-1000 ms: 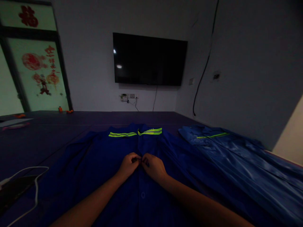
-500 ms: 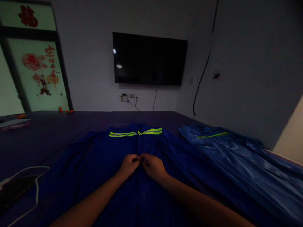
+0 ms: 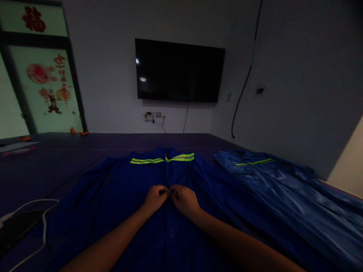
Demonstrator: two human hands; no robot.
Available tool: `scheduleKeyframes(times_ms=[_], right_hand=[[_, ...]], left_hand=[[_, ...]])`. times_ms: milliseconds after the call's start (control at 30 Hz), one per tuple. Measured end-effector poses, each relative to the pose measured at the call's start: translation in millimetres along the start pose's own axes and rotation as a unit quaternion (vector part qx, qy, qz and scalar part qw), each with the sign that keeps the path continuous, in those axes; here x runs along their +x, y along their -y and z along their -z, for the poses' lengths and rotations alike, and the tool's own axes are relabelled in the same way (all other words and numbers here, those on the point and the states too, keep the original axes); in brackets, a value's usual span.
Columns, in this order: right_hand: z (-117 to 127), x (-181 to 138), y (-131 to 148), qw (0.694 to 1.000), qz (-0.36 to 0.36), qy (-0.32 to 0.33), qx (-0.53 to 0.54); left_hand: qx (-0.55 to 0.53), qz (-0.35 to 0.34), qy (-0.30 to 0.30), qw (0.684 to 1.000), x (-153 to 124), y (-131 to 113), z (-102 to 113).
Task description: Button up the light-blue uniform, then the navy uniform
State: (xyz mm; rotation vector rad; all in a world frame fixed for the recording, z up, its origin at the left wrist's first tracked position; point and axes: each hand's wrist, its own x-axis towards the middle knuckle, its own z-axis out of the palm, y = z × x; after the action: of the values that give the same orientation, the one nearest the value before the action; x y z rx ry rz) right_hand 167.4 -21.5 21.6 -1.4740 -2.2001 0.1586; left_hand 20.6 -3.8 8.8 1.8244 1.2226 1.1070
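A dark blue work shirt (image 3: 119,196) with a yellow-green reflective stripe at the collar lies flat on a dark purple surface (image 3: 51,162) in front of me. My left hand (image 3: 154,198) and my right hand (image 3: 184,200) meet at the shirt's front placket, about mid-chest. Both have their fingers curled and pinched on the fabric edges where they touch. A button (image 3: 171,234) shows lower on the placket, nearer to me. What sits between my fingertips is too small to make out.
A second, lighter blue shirt (image 3: 283,189) lies to the right beside the wall. At the near left a dark device (image 3: 17,226) rests with a white cable (image 3: 42,215). A black television (image 3: 178,70) hangs on the far wall.
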Motion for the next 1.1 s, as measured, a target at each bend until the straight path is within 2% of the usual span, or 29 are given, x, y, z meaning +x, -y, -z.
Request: scheduleKeyframes(times_ms=[667, 1100], right_hand=[[0.1, 0.4, 0.4, 0.999, -0.014, -0.019, -0.023], [-0.8, 1.3, -0.7, 0.999, -0.028, -0.019, -0.028]], left_hand=[[0.025, -0.001, 0.004, 1.0, 1.5, -0.5, 0.1], [0.063, -0.004, -0.02, 0.998, 0.6, -2.6, 0.2]])
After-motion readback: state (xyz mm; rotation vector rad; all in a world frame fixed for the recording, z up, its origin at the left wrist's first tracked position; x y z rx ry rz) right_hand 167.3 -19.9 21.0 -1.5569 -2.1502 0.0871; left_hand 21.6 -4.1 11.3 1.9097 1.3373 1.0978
